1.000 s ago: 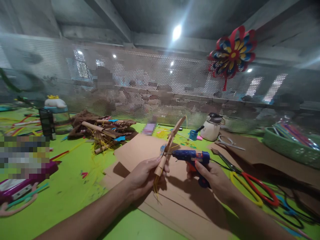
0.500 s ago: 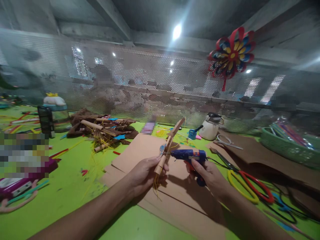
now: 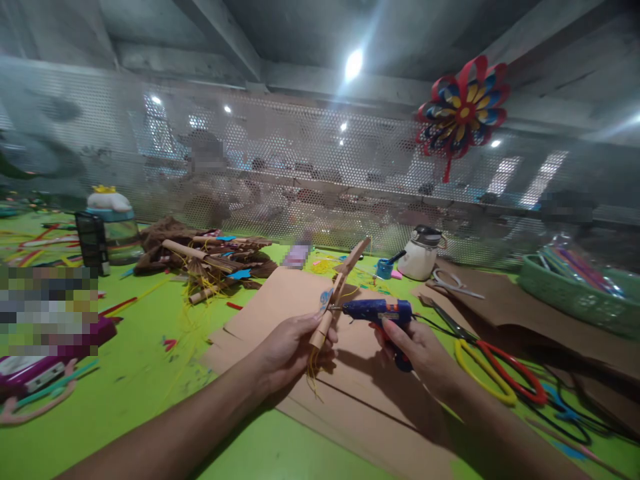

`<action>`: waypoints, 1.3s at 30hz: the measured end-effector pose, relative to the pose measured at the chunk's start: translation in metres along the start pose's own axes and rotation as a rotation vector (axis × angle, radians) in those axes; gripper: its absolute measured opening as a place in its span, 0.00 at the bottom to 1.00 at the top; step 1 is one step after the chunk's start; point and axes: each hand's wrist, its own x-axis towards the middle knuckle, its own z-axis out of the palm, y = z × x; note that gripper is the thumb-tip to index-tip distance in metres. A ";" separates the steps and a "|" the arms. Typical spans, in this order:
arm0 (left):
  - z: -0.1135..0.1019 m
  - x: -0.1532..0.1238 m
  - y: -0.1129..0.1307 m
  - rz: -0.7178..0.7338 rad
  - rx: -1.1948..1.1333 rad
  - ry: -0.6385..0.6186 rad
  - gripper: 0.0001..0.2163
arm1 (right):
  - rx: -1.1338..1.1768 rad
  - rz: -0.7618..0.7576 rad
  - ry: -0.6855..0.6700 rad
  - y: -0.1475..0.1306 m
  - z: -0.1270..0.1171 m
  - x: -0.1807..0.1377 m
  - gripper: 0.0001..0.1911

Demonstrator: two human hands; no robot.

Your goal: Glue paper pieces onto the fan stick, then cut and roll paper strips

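Note:
My left hand [image 3: 293, 350] is closed round the lower part of a rolled brown paper piece [image 3: 341, 283], which tilts up and away to the right. Yellow strings [image 3: 313, 377] dangle from its lower end, and a blue mark shows beside the thumb. In my right hand [image 3: 413, 347] is a dark blue glue gun [image 3: 377, 309], my fingers wrapped round its handle. Its nozzle points left and meets the paper piece just above my left fingers; whether glue comes out is too small to tell. Brown paper sheets [image 3: 280, 300] lie beneath both hands.
Scissors [image 3: 500, 370] with yellow and red handles lie at the right near a black cord. A green basket [image 3: 575, 300], a white jar [image 3: 419, 257] and a blue pot [image 3: 385, 269] stand farther back. Bundled paper rolls [image 3: 200, 257] and a purple power strip [image 3: 55, 353] are left.
Almost nothing differs. Both hands keep their hold, and the glue gun's nozzle stays at the same spot on the paper piece.

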 end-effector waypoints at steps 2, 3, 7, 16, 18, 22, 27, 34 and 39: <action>0.000 0.000 0.000 0.001 -0.001 -0.002 0.11 | 0.004 0.002 0.007 0.000 0.001 0.000 0.23; 0.000 0.000 0.000 0.000 -0.003 0.000 0.11 | 0.013 0.000 0.012 0.000 0.001 -0.001 0.23; 0.000 0.001 0.000 -0.007 -0.008 0.007 0.11 | 0.039 -0.012 0.045 0.004 0.001 0.000 0.23; 0.000 0.000 0.001 -0.014 -0.010 0.011 0.11 | 0.031 0.033 0.047 0.002 0.002 -0.001 0.23; -0.001 0.000 0.001 -0.012 -0.017 0.001 0.11 | 0.035 0.032 0.045 0.003 0.001 -0.003 0.23; -0.004 0.001 0.000 -0.015 -0.019 -0.009 0.11 | 0.043 -0.015 0.053 0.007 -0.001 -0.003 0.22; -0.003 0.002 0.000 -0.029 -0.021 -0.009 0.12 | -0.013 -0.015 0.064 0.008 0.002 0.000 0.23; -0.001 0.000 0.000 -0.059 -0.045 0.007 0.10 | 0.052 0.028 0.105 0.007 0.010 0.000 0.24; -0.004 0.001 0.002 -0.086 -0.065 -0.019 0.11 | 0.126 0.037 0.107 0.010 0.013 -0.003 0.21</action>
